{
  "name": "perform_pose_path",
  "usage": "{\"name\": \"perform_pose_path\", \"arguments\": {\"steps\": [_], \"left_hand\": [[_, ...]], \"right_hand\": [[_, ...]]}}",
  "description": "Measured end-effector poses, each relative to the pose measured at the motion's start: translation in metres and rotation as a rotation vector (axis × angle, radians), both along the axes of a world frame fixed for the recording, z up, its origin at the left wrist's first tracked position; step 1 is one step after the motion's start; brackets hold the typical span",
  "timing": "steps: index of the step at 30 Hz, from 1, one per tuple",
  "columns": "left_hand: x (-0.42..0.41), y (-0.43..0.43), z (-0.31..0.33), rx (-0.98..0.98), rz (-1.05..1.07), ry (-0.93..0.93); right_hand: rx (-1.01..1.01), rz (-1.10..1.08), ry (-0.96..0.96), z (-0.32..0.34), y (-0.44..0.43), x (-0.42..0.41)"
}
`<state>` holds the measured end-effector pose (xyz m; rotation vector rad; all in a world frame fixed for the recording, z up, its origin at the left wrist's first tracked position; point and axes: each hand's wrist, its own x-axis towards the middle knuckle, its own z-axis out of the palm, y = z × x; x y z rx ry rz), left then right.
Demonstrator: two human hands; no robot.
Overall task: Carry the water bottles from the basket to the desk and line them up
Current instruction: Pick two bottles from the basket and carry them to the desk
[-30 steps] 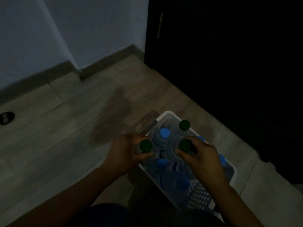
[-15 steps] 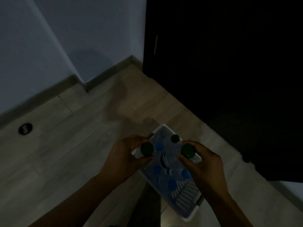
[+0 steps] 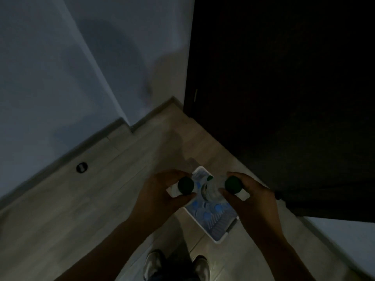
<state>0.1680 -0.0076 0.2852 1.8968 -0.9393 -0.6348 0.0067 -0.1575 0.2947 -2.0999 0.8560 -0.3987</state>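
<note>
A white perforated basket [image 3: 220, 233] stands on the wood floor below my hands, with several blue-capped water bottles [image 3: 207, 214] still inside. My left hand [image 3: 160, 191] grips a green-capped bottle [image 3: 185, 185] by its neck, lifted above the basket's left rim. My right hand [image 3: 253, 197] grips a second green-capped bottle [image 3: 233, 185] the same way, above the basket's right side. Another green cap [image 3: 210, 178] shows in the basket between the two raised bottles. The desk is not in view.
A dark wardrobe or door [image 3: 284, 98] fills the right side, close behind the basket. Pale walls [image 3: 60, 67] meet the floor at a skirting board on the left. A small round dark fitting [image 3: 81, 167] sits in the floor. My shoes [image 3: 154, 264] show at the bottom edge.
Both hands have lifted their green-capped bottles up out of the basket. The view has risen, so the basket looks smaller and farther below, and my shoes have come into view.
</note>
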Motion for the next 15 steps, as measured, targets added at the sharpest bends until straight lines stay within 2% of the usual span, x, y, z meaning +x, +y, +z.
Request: {"name": "perform_pose_path", "arguments": {"steps": [7, 15], "left_hand": [[-0.003, 0.030, 0.170, 0.008, 0.091, -0.065], [-0.011, 0.060, 0.323, -0.088, 0.115, -0.197]], "right_hand": [[-0.031, 0.005, -0.040, 0.170, 0.024, -0.008], [-0.012, -0.020, -0.186, 0.323, 0.052, -0.026]]}}
